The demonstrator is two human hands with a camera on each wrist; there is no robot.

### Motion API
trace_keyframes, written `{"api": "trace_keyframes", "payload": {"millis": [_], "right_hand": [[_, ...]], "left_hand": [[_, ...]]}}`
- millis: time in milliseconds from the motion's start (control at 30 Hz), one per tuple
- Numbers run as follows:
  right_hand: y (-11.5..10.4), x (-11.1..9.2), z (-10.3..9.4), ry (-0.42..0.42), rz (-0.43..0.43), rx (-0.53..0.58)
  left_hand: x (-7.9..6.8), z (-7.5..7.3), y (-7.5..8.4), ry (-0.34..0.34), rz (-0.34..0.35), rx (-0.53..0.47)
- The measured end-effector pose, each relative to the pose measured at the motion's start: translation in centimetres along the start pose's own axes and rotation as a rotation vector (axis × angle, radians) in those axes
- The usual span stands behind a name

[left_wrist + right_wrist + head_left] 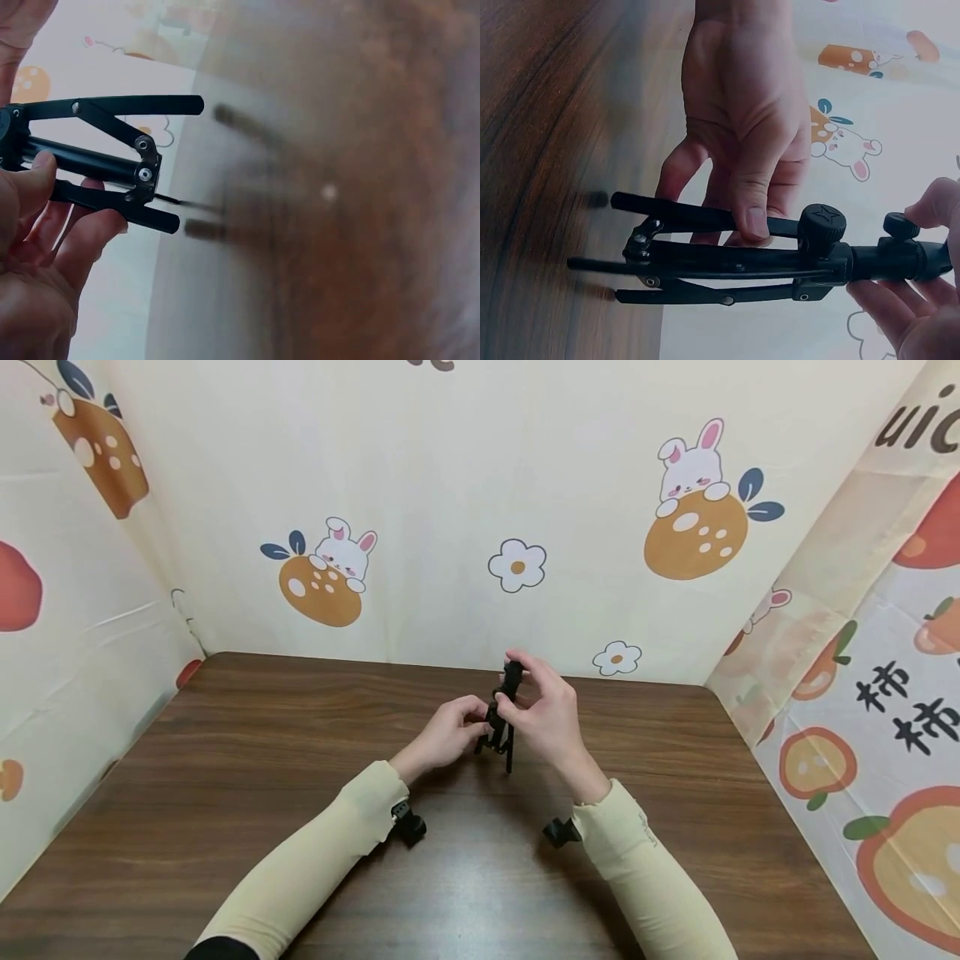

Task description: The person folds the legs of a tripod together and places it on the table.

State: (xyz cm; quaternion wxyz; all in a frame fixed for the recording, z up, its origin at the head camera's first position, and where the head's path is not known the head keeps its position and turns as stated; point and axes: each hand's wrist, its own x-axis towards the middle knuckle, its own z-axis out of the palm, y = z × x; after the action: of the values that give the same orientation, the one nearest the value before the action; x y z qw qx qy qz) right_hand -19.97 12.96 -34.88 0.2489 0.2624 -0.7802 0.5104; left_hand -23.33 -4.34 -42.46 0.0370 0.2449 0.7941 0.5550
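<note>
A small black tripod [495,720] stands roughly upright over the middle of the table, its legs partly folded in. My left hand [450,732] pinches one of its legs between thumb and fingers, as the right wrist view shows with the left hand [742,120] beside the legs. Higher up, my right hand [552,710] grips the upper column, its thumb at a small knob [901,225]. A larger knob [823,223] sits below that one. In the left wrist view the leg tips of the tripod [90,159] are close to the tabletop; I cannot tell if they touch.
The dark wooden table [300,727] has a glossy top that reflects the legs. A printed cloth [450,485] with rabbits and fruit hangs behind it, and similar cloths stand at both sides. A small black camera [408,823] is on the left wrist, another camera [561,832] on the right.
</note>
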Motion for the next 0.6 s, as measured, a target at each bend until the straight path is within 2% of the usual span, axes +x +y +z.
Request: {"api": "trace_keyframes", "payload": {"millis": [200, 400, 600], "right_hand": [[-2.9, 0.1, -0.5, -0.035, 0.027, 0.019], [-3.1, 0.0, -1.0, -0.069, 0.066, 0.082], [-2.7, -0.2, -1.5, -0.11, 0.133, 0.148]], "left_hand": [[-0.2, 0.4, -0.3, -0.01, -0.034, -0.041], [-0.5, 0.5, -0.2, 0.006, -0.062, -0.031], [-0.4, 0.7, -0.1, 0.017, -0.081, -0.063]]}}
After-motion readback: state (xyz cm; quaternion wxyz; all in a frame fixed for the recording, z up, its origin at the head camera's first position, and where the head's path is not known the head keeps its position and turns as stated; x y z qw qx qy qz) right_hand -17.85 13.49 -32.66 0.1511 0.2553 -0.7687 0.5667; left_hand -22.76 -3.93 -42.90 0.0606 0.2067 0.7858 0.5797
